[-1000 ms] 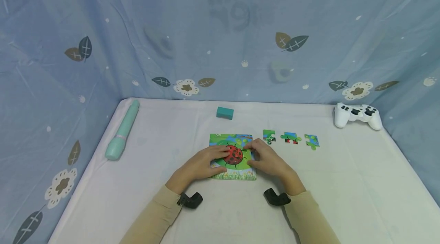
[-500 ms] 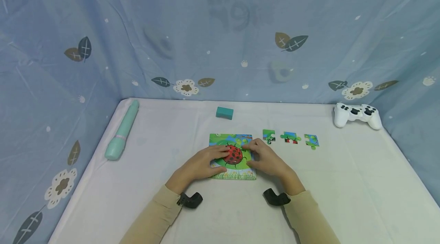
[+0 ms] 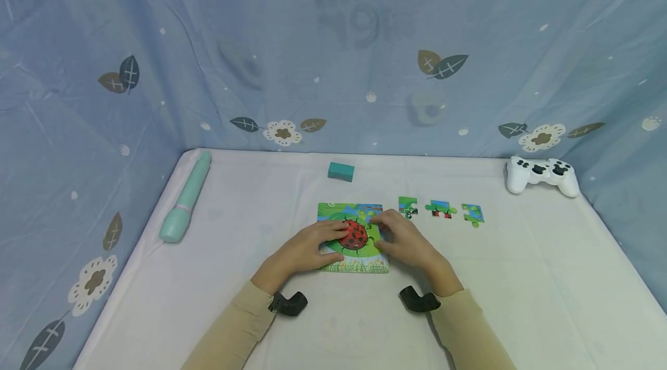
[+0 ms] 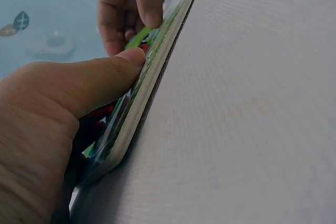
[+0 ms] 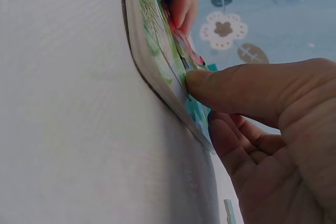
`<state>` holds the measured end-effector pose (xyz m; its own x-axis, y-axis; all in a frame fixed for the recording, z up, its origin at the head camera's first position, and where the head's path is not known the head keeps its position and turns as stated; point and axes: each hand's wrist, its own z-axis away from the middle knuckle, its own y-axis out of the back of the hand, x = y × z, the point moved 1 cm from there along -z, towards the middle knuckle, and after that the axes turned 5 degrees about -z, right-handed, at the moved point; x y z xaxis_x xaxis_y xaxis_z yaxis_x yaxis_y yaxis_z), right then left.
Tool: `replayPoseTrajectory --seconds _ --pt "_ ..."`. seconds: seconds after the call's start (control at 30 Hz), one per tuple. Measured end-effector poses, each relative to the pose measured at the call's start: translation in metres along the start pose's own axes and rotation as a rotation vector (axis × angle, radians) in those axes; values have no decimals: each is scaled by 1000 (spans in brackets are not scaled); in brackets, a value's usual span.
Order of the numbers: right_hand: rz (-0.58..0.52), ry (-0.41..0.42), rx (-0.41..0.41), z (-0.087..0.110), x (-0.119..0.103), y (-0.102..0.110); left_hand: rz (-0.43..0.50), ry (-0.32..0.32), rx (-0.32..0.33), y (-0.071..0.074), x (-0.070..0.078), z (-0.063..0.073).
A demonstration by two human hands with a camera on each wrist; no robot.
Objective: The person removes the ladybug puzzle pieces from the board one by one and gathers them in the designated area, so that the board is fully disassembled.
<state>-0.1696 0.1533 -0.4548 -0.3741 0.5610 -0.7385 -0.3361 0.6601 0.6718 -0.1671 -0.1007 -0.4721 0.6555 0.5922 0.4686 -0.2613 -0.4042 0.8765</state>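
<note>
A jigsaw puzzle (image 3: 356,263) with a red ladybug picture lies in its flat frame on the white table. My left hand (image 3: 315,245) rests over its left part, fingers loosely spread on the ladybug; its thumb (image 4: 123,66) lies along the near edge in the left wrist view. From the right, my right hand (image 3: 406,242) curls thumb and forefinger onto the puzzle's right side, holding a puzzle piece between them, mostly hidden. In the right wrist view its thumb (image 5: 220,87) touches the picture surface. A raised red part (image 5: 188,48) shows near the left fingers.
Three loose puzzle pieces, a green-cornered one (image 3: 407,205), a middle one (image 3: 440,208) and a blue-green one (image 3: 473,213), lie to the right. Behind stands a teal block (image 3: 341,172). A mint-green wand-shaped thing (image 3: 184,199) lies at left, a white game controller (image 3: 542,174) at far right.
</note>
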Motion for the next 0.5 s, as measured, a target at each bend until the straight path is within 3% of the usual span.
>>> replayPoseTrajectory --seconds 0.5 --pt "-15 14 69 6 4 17 18 5 -8 -1 0 0"
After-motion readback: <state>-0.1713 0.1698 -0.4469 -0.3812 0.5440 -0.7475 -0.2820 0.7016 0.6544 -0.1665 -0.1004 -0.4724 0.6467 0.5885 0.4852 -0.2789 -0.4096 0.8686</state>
